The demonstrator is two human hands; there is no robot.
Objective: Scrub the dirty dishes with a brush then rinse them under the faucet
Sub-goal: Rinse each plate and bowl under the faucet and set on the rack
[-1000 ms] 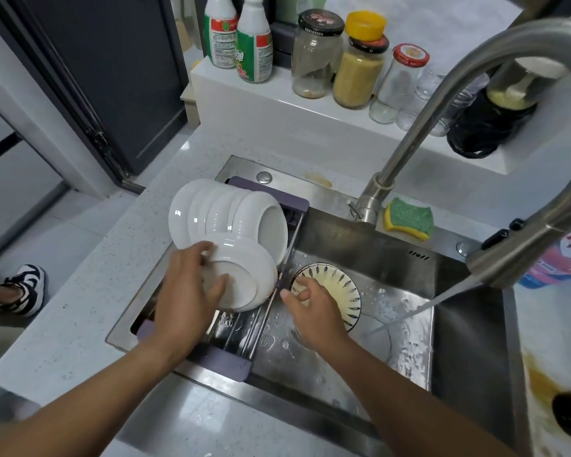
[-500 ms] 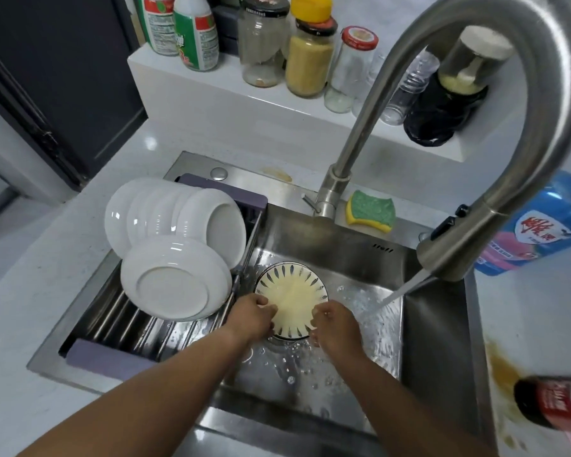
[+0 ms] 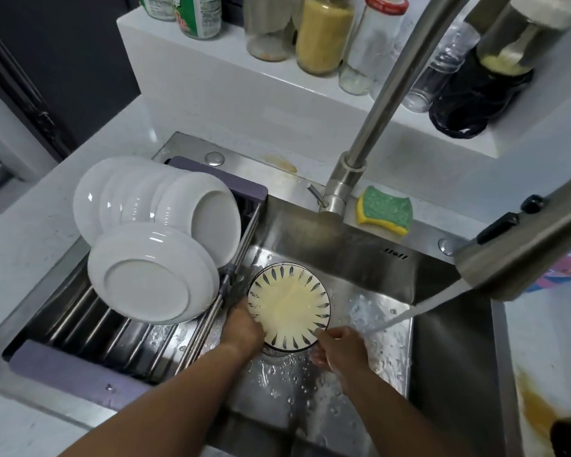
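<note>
Over the left half of the sink [image 3: 343,252], a drying rack [image 3: 76,377] carries white dishes [image 3: 152,232] stacked on their sides. Just right of the rack, your left hand [image 3: 241,328] has its fingers curled round the left rim of the plate [image 3: 289,308], which is tilted face up, low in the basin above the drain. Your right hand [image 3: 340,351] pinches the near right rim, with most of its fingers hidden underneath. Neither hand shows a brush. The stream of water [image 3: 419,311] falls just right of the plate, not on it, from the faucet [image 3: 515,258].

Expect the plate to be stiff, breakable and slick when wet, light enough but apt to slide. Grip it at opposite rims with thumbs over the lip, and keep it from knocking against the steel.
</note>
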